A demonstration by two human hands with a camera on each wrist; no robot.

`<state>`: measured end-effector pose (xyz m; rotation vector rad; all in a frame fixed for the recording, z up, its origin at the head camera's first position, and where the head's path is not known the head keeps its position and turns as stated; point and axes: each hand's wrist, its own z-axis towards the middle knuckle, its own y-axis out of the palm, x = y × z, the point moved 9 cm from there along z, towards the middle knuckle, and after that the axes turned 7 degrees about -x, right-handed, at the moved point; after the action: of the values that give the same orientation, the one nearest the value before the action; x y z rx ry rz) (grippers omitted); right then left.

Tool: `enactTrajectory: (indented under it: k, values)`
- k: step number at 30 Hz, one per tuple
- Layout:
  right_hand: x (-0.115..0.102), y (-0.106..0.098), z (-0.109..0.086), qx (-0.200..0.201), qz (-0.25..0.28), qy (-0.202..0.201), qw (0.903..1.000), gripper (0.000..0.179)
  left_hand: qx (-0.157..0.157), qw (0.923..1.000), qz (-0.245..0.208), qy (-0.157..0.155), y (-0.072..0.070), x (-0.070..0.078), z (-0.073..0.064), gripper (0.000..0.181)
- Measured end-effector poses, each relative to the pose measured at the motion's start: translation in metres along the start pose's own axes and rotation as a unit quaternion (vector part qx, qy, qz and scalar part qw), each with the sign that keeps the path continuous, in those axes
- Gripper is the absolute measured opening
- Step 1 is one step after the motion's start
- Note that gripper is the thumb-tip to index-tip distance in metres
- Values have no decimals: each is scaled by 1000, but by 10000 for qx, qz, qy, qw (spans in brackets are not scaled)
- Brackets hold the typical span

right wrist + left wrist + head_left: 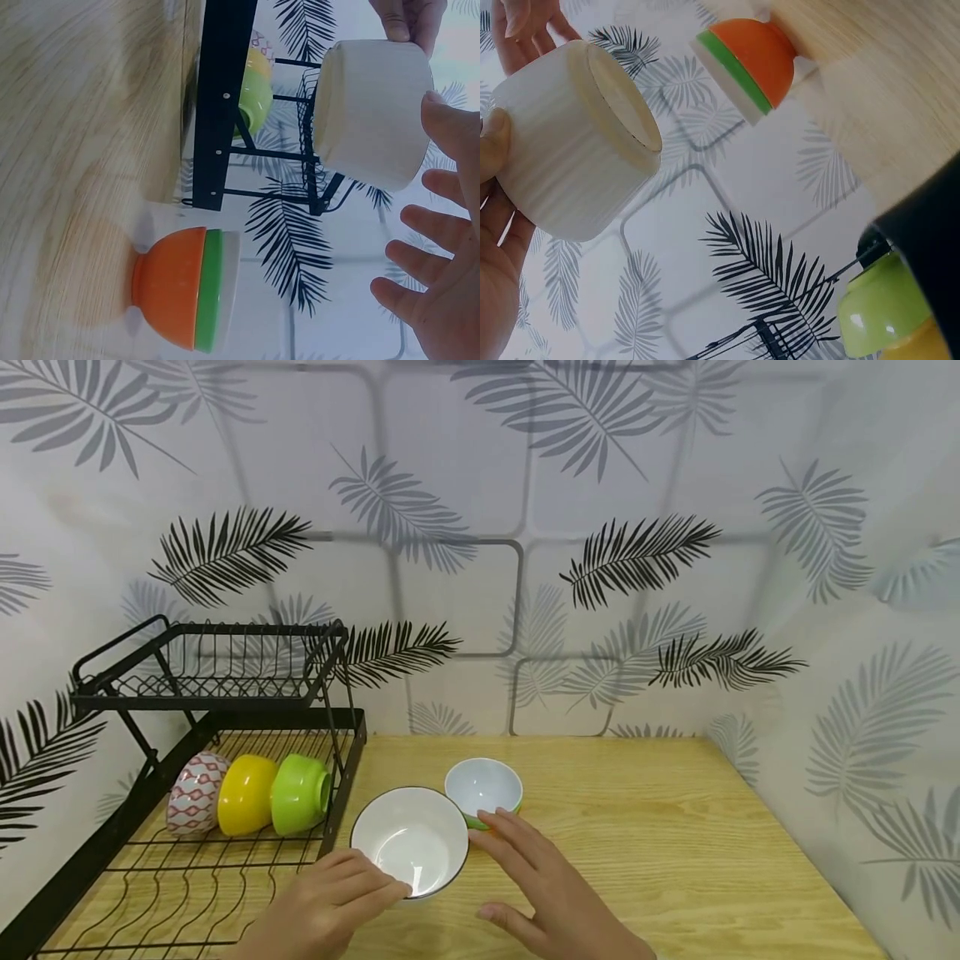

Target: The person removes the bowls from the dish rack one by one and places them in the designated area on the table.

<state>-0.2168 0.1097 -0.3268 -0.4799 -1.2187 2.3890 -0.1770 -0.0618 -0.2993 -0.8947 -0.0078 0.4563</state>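
A white bowl with a dark rim (409, 843) is held above the table, tilted toward the head camera. My left hand (330, 893) pinches its near left rim, thumb inside the bowl. On its other side my right hand (536, 881) has spread, relaxed fingers. In the right wrist view a gap shows between most of those fingers and the bowl's wall (375, 112); whether the thumb touches it I cannot tell. Behind stands a stack of nested bowls, an orange bowl (169, 277) lowest, a green bowl (210, 292) inside it and a white bowl (229, 289) on top.
At the left stands a black two-tier dish rack (330, 827). A red-patterned bowl (197, 795), a yellow bowl (246, 795) and a lime-green bowl (294, 795) sit on their sides in its lower tier. A leaf-patterned wall covering (465, 610) rises behind the wooden table (675, 860).
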Motion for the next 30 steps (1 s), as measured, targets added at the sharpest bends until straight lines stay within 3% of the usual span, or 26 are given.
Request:
enactTrajectory:
  k: [9,14,21,30]
  values:
    - [-14,-9,3,443,-186,-555,9973,59,-236,9983,-493,-202,17,2,2,41]
    - [-17,-8,2,464,-213,-810,9954,58,-201,9978,-630,-48,25,3,3,43]
    - [-18,-3,0,446,-315,-970,9938,56,162,9975,-522,440,29,10,6,42]
    - [-18,-1,-3,387,-371,-1114,9923,37,130,9965,-472,671,31,16,12,38]
